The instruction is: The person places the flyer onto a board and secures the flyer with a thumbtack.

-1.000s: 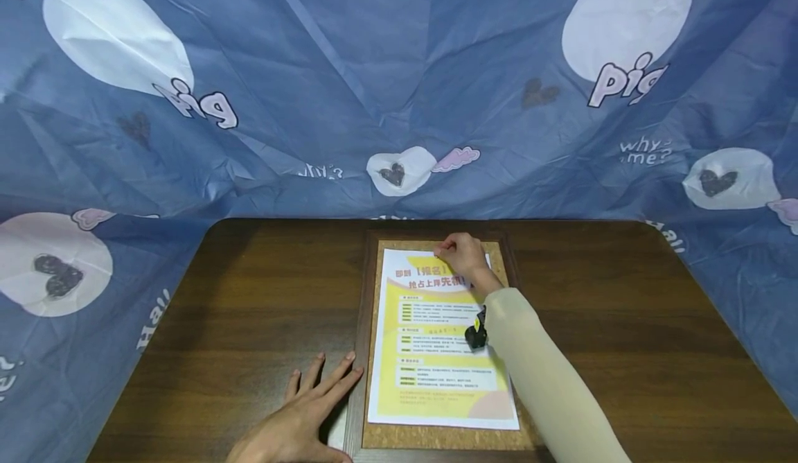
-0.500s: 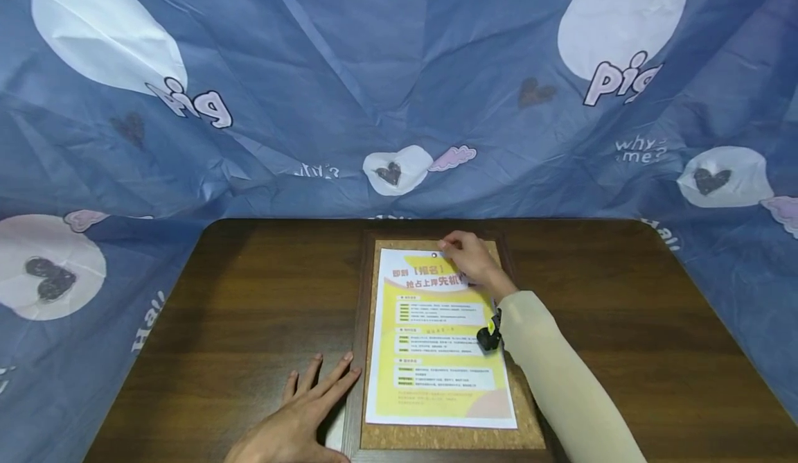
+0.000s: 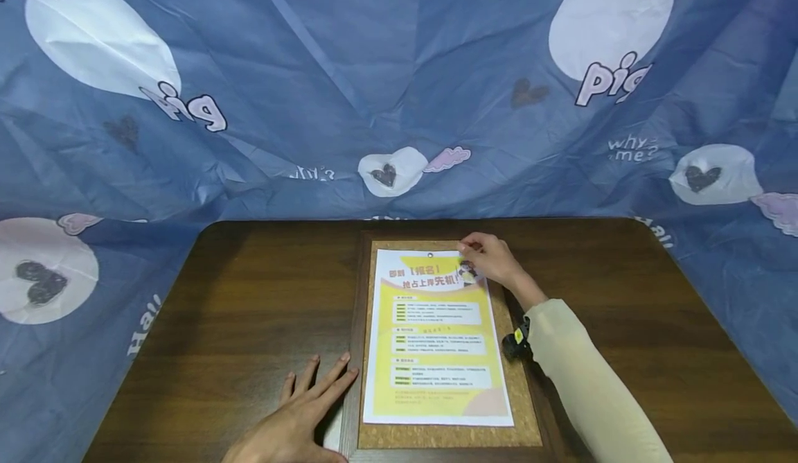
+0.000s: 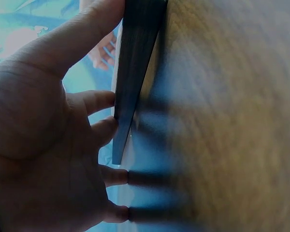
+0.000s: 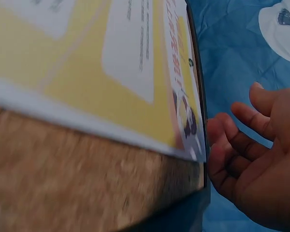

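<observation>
A yellow-and-white printed poster (image 3: 436, 338) lies on a cork board (image 3: 449, 438) with a dark wooden frame. A small pushpin (image 3: 430, 255) sits at the middle of the poster's top edge; the right wrist view shows this pin (image 5: 191, 62) too. My right hand (image 3: 495, 262) is over the board's top right, by the poster's corner. Its fingers are loosely bent, and I see nothing held between them in the right wrist view. With spread fingers, my left hand (image 3: 293, 414) rests against the left side of the frame (image 4: 135, 58), some fingertips touching the frame and others on the table.
The board lies on a dark brown wooden table (image 3: 262, 296) with rounded far corners. Behind it hangs a blue printed cloth (image 3: 280, 102). A small black wrist camera (image 3: 516, 344) is strapped below the right sleeve (image 3: 580, 366).
My right hand has moved off the pushpin and to the right, uncovering the pin and most of the poster's top. My left hand stays at the frame. The view has shifted slightly.
</observation>
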A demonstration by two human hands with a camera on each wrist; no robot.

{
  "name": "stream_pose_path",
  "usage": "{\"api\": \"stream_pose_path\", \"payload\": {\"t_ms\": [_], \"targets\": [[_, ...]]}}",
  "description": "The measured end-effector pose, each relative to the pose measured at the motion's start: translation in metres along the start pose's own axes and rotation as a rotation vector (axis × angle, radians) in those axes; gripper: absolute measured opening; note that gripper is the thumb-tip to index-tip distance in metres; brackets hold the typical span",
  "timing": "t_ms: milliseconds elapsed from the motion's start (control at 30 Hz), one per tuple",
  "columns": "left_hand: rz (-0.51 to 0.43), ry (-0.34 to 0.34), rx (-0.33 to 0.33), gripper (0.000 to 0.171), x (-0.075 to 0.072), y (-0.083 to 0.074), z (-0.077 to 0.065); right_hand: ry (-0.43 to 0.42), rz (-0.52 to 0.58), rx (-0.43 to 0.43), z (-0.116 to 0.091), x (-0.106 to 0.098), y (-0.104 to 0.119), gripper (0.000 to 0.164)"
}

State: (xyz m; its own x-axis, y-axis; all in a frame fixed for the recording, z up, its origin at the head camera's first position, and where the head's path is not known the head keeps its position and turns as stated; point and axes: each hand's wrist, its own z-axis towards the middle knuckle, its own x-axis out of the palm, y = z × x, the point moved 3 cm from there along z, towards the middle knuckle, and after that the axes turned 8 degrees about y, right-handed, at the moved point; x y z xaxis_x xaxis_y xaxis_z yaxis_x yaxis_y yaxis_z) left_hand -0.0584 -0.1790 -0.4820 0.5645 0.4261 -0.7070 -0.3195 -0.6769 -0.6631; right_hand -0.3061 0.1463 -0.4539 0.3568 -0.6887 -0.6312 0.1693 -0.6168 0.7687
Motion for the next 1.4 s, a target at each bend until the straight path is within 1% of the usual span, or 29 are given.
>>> {"api": "stream_pose_path", "payload": {"t_ms": [133,333,500,800,933,1100,1333,1400], "targets": [[0.004,0.000,0.001,0.113,0.000,0.001,0.000,-0.017,-0.043,-0.015,-0.008,-0.005,-0.008,0.031],[0.023,-0.003,0.004,0.114,-0.001,0.002,0.000,-0.033,-0.023,-0.030,-0.023,-0.013,-0.014,0.032],[0.009,0.012,-0.006,0.114,-0.003,0.003,0.000,-0.053,-0.019,-0.028,-0.036,-0.017,-0.021,0.028],[-0.012,0.037,-0.020,0.114,-0.006,0.005,0.000,-0.081,-0.044,-0.034,-0.062,-0.029,-0.031,0.030],[0.004,0.034,-0.012,0.114,-0.006,0.007,0.001,-0.098,-0.068,-0.042,-0.073,-0.035,-0.035,0.030],[0.026,0.033,-0.011,0.114,-0.006,0.008,0.001,-0.126,-0.137,-0.076,-0.087,-0.040,-0.041,0.031],[0.025,0.048,-0.031,0.112,-0.006,0.010,0.001,-0.166,-0.277,-0.180,-0.110,-0.042,-0.041,0.027],[0.031,0.048,-0.033,0.112,-0.007,0.010,0.001,-0.179,-0.326,-0.197,-0.117,-0.043,-0.040,0.027]]}}
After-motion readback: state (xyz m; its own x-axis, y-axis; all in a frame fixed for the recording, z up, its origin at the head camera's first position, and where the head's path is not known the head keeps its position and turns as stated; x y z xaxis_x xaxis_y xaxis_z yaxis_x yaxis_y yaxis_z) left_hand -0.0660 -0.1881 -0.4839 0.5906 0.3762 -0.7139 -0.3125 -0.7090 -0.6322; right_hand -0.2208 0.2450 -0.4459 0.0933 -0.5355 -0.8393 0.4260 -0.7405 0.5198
